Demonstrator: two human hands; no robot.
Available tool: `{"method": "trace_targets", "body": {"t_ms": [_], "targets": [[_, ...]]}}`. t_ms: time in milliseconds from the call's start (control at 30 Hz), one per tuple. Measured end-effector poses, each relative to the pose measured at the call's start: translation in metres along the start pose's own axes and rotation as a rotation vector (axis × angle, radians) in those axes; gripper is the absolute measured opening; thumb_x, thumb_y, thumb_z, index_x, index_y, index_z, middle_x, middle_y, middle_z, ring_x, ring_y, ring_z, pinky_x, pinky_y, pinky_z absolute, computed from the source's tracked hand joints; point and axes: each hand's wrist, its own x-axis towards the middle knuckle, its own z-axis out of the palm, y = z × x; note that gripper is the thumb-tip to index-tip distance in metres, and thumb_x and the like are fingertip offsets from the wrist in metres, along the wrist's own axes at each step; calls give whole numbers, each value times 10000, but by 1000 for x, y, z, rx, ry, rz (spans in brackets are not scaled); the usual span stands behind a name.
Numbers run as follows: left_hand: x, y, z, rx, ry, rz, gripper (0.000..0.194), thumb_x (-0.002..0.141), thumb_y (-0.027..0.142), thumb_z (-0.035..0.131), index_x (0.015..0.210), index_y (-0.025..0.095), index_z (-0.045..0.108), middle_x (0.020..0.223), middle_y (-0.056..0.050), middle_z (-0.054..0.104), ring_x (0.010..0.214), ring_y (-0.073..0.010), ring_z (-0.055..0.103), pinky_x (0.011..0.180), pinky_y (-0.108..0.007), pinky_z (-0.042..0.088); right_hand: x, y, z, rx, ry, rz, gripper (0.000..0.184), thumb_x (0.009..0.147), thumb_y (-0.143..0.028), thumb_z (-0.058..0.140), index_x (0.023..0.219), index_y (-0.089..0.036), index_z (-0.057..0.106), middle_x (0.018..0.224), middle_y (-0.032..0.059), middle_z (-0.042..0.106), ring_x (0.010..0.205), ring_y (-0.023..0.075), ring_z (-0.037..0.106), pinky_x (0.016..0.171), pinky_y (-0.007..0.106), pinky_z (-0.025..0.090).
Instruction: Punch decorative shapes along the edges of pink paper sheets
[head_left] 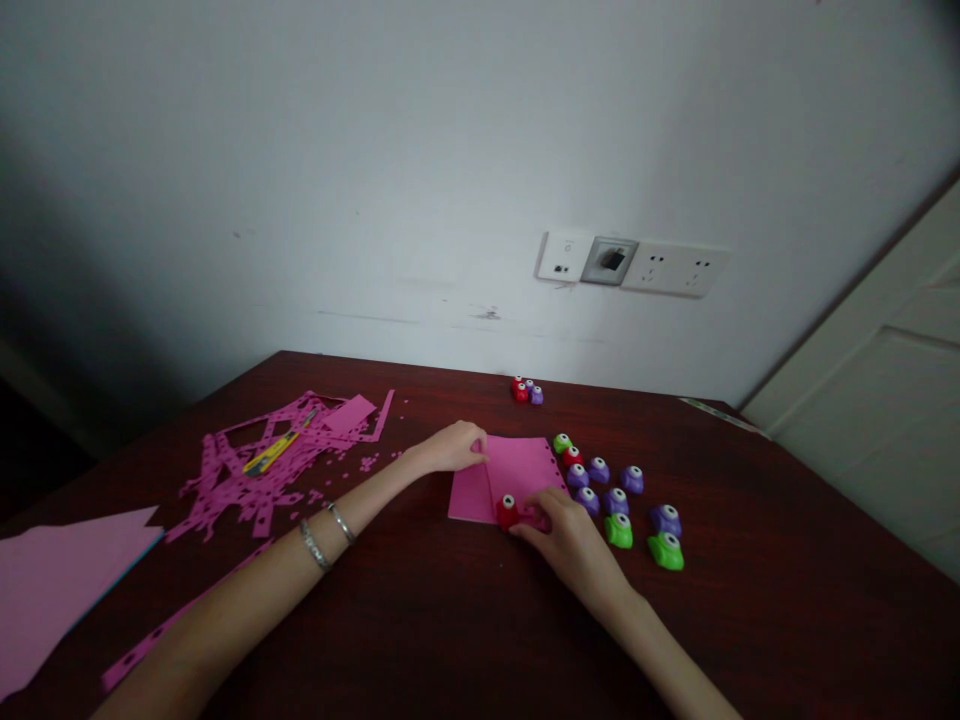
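A small pink paper sheet (517,470) lies on the dark wooden table (750,600), its right edge punched with holes. My left hand (454,447) pinches the sheet's upper left corner, fingers closed on it. My right hand (566,530) rests at the sheet's near edge, fingers against a red paper punch (508,510) that sits on the sheet. Whether the hand grips the punch or only touches it is unclear.
Several purple, green and red punches (619,500) cluster right of the sheet; three more punches (526,391) stand near the wall. Pink paper scraps and a yellow utility knife (274,452) lie at left, a larger pink sheet (52,580) at the near left. Wall sockets (634,264) behind.
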Motion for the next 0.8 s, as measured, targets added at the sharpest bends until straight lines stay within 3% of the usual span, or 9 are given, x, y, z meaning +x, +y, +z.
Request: {"method": "trace_targets", "body": {"t_ms": [100,800], "targets": [[-1,-3,2,-54,-58,20,119,735,235,562,756,141,631,707,-19,618,635,-116,544,588,-214,372,0,1,6,19,-19,-20,129,756,-259,627,851,-172,610,795,33,576,724,176,553,645,271,410],[-1,-3,-1,-177,-46,-38,171,719,231,533,730,138,676,703,-30,656,626,-109,548,591,-218,373,-1,-4,13,-5,-11,-27,122,775,-281,587,822,-171,610,775,33,580,691,168,549,638,277,414]]}}
